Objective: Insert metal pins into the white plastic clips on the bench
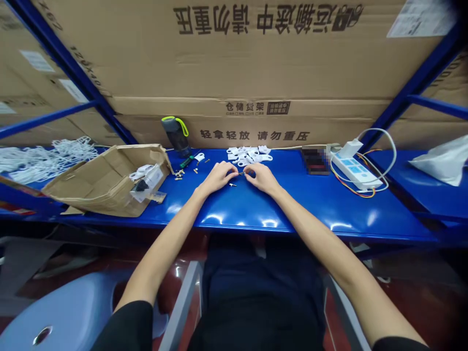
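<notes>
My left hand [220, 176] and my right hand [262, 177] meet over the blue table, thumbs and fingertips pinched together. Between them they hold a small, thin brass-coloured piece [240, 173], too small to name exactly. A tiny white part with a metal pin [233, 185] lies on the table just below the fingers. Behind the hands is a pile of white plastic pieces [250, 155] with oval holes. To the left of my left hand are several small brass-coloured parts [179, 174] and a green-handled tool [187, 162].
An open cardboard box [106, 195] holding bagged parts stands on the left, near a dark bottle [176, 136]. White cables [47, 158] are heaped beyond it. On the right are a dark tray [315, 161] and a power strip [354, 170] with loose cords. Blue shelf posts flank the table.
</notes>
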The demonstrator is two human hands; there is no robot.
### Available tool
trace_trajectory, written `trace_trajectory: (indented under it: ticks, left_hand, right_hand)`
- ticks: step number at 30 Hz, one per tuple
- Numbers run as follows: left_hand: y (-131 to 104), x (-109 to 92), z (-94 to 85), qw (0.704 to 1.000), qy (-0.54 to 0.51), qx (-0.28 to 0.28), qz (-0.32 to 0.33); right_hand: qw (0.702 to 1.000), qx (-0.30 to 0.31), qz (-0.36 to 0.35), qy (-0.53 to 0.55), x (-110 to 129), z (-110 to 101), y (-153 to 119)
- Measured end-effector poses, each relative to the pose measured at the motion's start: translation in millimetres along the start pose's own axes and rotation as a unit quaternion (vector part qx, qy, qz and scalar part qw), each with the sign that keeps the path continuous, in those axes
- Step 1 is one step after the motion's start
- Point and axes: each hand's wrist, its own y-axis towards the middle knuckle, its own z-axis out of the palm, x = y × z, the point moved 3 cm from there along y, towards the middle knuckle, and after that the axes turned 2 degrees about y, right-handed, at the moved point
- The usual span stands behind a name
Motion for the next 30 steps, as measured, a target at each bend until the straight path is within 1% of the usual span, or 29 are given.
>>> trace_trajectory:
  ticks: [4, 7, 10, 12, 14, 17, 21, 25, 27, 30]
  left_hand:
    - [-5, 13, -8.8, 0.999, 0.036, 0.006, -0.006]
    - [-7, 18, -11.9, 0.999, 0.046, 0.013, -0.005]
    - [-7, 16, -11.2, 0.999, 0.042, 0.021, 0.007]
    - [-7, 13, -10.3, 0.999, 0.042, 0.021, 0.002]
    - [-6, 10, -10.5, 0.999, 0.044, 0.012, -0.007]
    - [-6, 2, -13.2, 0.999, 0.03, -0.014, -0.011]
    - [-7, -6, -17.1, 0.999, 0.002, -0.034, -0.002]
    - [-7, -8, -13.5, 1.0, -0.002, 0.005, 0.023]
    - [-6, -8, -9.7, 0.999, 0.001, 0.022, 0.03]
    - [-4, -9, -5.1, 0.999, 0.005, 0.031, 0.038]
  right_hand:
    - [0.998, 0.004, 0.011, -0.058, -1, -11, -4]
    - [0.998, 0.017, -0.018, -0.054, 10, -12, -9]
    - [0.995, 0.064, -0.065, -0.032, 27, -1, -11]
    - [0.99, 0.096, -0.088, -0.045, 35, 11, -11]
    - [0.987, 0.107, -0.098, -0.067, 38, 22, -10]
    - [0.987, 0.099, -0.09, -0.085, 34, 29, -7]
    - [0.992, 0.08, -0.045, -0.082, 22, 22, -6]
    - [0.996, 0.056, 0.008, -0.069, 13, 8, -7]
    - [0.998, 0.039, 0.016, -0.054, 12, 3, -8]
    - [0.999, 0.027, 0.016, -0.033, 13, 1, -8]
